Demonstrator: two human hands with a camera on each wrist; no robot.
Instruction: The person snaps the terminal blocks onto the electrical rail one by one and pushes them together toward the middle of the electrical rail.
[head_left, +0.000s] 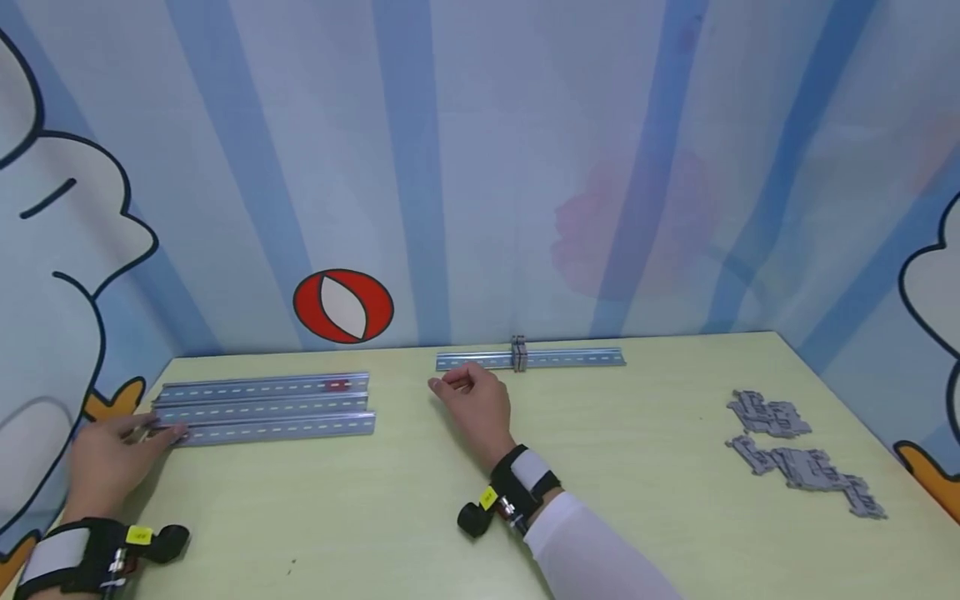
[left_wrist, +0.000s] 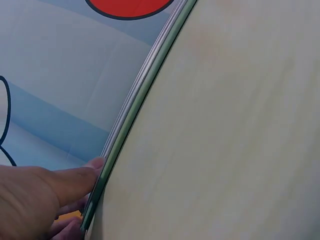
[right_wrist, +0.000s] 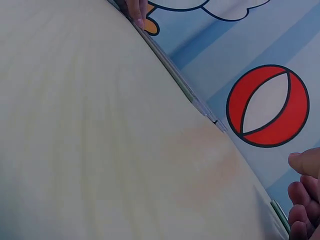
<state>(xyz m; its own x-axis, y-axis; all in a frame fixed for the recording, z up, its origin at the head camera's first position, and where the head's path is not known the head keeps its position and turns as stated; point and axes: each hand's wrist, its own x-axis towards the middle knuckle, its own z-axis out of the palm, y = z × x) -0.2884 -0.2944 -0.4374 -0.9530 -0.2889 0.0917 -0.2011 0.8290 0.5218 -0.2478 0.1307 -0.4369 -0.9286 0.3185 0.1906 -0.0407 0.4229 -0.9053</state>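
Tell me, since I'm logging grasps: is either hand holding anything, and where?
The left hand touches the left end of the nearest rail, fingers on it; no full grip shows. The right hand holds nothing.

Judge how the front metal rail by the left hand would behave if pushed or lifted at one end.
The front metal rail looks straight and thin-walled, so probably stiff and light. Lying flat on the smooth table, it would likely slide, not roll. The left hand touches only its end, so it may pivot.
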